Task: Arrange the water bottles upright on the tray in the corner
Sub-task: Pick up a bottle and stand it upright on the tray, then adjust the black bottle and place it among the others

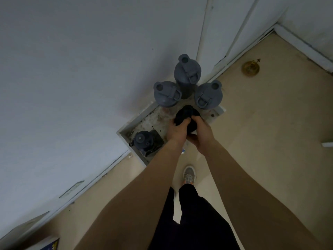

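A white tray (126,131) lies on the floor in the room's corner. Three grey-lidded water bottles stand upright at its far end: one at the back (187,73), one on the left (166,93), one on the right (208,95). A smaller dark bottle (144,140) stands at the tray's near left end. Both hands grip a black bottle (186,113) over the middle of the tray. My left hand (176,131) holds its left side and my right hand (201,134) its right side. The lower part of the black bottle is hidden by my hands.
White walls and baseboards meet behind the tray. The tan floor (261,141) stretches to the right, with a round brass fitting (250,68) near the far wall. My shoe (189,175) stands just before the tray. A blue object (51,245) lies at the bottom left.
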Motion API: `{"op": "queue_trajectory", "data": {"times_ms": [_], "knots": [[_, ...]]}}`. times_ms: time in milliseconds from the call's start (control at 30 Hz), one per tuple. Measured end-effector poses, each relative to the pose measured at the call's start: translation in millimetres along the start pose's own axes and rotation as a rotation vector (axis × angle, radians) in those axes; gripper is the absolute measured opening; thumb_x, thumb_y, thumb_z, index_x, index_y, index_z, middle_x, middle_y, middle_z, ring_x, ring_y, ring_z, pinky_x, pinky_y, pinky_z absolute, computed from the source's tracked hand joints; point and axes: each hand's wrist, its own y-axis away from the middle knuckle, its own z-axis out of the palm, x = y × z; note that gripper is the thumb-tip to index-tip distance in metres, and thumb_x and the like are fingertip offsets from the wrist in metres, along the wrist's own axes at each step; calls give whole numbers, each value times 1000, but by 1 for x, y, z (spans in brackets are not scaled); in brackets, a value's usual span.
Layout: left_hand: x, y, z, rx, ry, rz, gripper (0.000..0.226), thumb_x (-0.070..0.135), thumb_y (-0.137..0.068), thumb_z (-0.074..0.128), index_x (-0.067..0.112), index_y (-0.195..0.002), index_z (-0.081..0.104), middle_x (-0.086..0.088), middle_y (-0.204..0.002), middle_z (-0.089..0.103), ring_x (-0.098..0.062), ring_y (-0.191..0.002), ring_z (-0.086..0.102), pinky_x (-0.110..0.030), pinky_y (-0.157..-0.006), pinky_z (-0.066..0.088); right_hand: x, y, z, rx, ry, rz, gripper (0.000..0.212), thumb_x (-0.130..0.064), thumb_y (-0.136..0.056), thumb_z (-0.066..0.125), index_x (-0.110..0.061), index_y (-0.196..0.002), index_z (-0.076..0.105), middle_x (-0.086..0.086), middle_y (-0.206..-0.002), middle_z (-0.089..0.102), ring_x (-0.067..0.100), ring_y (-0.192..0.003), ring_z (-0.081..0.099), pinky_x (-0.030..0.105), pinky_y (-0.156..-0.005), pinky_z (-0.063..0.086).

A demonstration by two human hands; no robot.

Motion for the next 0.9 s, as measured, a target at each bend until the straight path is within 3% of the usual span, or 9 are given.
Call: {"op": "queue_trajectory", "data": {"times_ms": [233, 333, 433, 533, 600, 667, 700, 800, 900], "knots": [[16, -14, -5, 23, 86, 11, 48, 36, -85, 68, 17, -128, 58, -11, -118, 68, -27, -100, 66, -42, -87, 57, -7, -6, 17, -7, 41, -21, 41, -28, -94, 61, -18, -134, 55, 9, -114, 66, 28, -102, 67, 50, -92, 57], [20, -9, -6, -5, 104, -39, 67, 49, -74, 69, 18, -132, 53, -10, -121, 65, -28, -101, 64, -43, -82, 58, -11, 2, 12, 100, 195, -24, 35, -41, -93, 52, -22, -123, 55, 6, -117, 63, 27, -103, 63, 45, -88, 56], [23, -3, -5, -29, 230, -85, 91, 66, -69, 67, 26, -145, 39, -7, -134, 56, -33, -109, 61, -47, -85, 55, -25, 0, -6, 235, 29, -72, 40, -44, -93, 44, -21, -124, 55, 6, -122, 60, 27, -103, 60, 41, -78, 54], [26, -8, -1, -5, 390, -109, 113, 85, -55, 60, 38, -153, 27, -4, -148, 45, -40, -119, 56, -49, -76, 55, -49, -3, -12, 193, -185, -39, 35, -50, -100, 37, -25, -91, 58, 0, -93, 57, 28, -97, 59, 47, -98, 51], [24, -17, 4, 10, 482, -146, 122, 93, -45, 55, 38, -152, 32, -4, -152, 44, -40, -120, 56, -48, -67, 55, -64, -11, -9, 131, -233, -45, 44, -54, -102, 30, -23, -106, 61, -1, -88, 54, 28, -101, 57, 48, -109, 43], [22, -23, 9, 8, 551, -154, 121, 96, -44, 49, 35, -149, 39, -6, -150, 49, -39, -122, 56, -52, -73, 55, -73, -19, -7, 52, -258, -19, 59, -60, -101, 26, -22, -135, 56, 1, -97, 60, 28, -105, 57, 50, -111, 41], [24, -21, 11, 5, 577, -151, 117, 95, -49, 47, 33, -147, 42, -7, -148, 50, -39, -123, 55, -55, -81, 54, -76, -22, -4, 35, -248, -7, 60, -62, -100, 26, -23, -134, 56, 2, -102, 63, 29, -101, 60, 50, -108, 43], [29, -16, 17, -2, 642, -137, 94, 88, -72, 39, 30, -146, 42, -9, -147, 52, -39, -129, 51, -61, -106, 41, -82, -28, -2, 14, -182, -19, 50, -56, -100, 30, -21, -113, 64, 3, -97, 64, 27, -90, 61, 51, -102, 47], [31, -17, 22, -17, 682, -134, 79, 82, -81, 36, 37, -144, 41, -8, -149, 51, -39, -132, 49, -60, -111, 36, -86, -33, 0, 4, -160, -20, 42, -49, -98, 35, -24, -99, 69, 6, -98, 67, 28, -91, 63, 50, -98, 50]]}}
